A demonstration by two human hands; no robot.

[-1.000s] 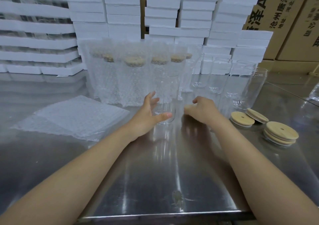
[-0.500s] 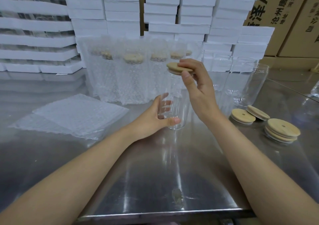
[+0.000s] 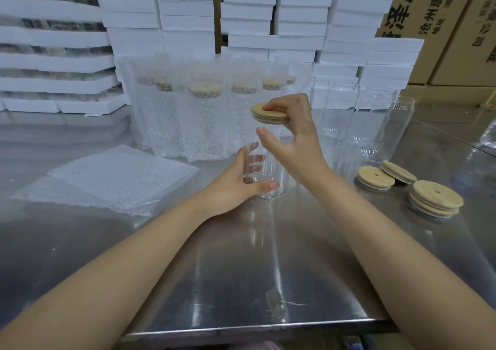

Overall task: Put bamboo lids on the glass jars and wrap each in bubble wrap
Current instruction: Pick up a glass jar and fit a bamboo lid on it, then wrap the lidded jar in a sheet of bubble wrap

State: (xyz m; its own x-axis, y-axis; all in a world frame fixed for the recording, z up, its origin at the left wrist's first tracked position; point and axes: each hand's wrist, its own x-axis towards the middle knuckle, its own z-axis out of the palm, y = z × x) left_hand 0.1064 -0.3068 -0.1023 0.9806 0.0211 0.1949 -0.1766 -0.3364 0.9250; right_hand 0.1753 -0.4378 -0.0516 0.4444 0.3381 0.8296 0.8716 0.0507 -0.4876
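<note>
- Our left hand (image 3: pixel 241 186) holds the glass jar (image 3: pixel 273 172) low down. The thumb is in front and the fingers are curled round the back. We can see them through the glass.
- The jar stands up straight on the shiny metal worktop (image 3: pixel 241 269), right in front of us.
- Our right hand (image 3: pixel 292 140) holds a bamboo lid (image 3: pixel 268 113). The fingers are bent over its top and far edge. The thumb sticks out below, away from the lid.
- The lid sits flat, right over the jar's open top. We cannot tell if it touches the rim.
- Just behind the jar is a row of wrapped jars (image 3: pixel 204 124). Each is in bubble wrap with a lid on.
- To the left, a pile of bubble wrap sheets (image 3: pixel 115 178) lies flat.
- To the right stand empty jars (image 3: pixel 386 129) with no lids.
- In front of them lie two loose lids (image 3: pixel 375 178), one leaning on the other, and a small stack of lids (image 3: pixel 436 199).
- At the back are white foam blocks (image 3: pixel 185 6) piled high, and brown cardboard boxes (image 3: pixel 429 6).
</note>
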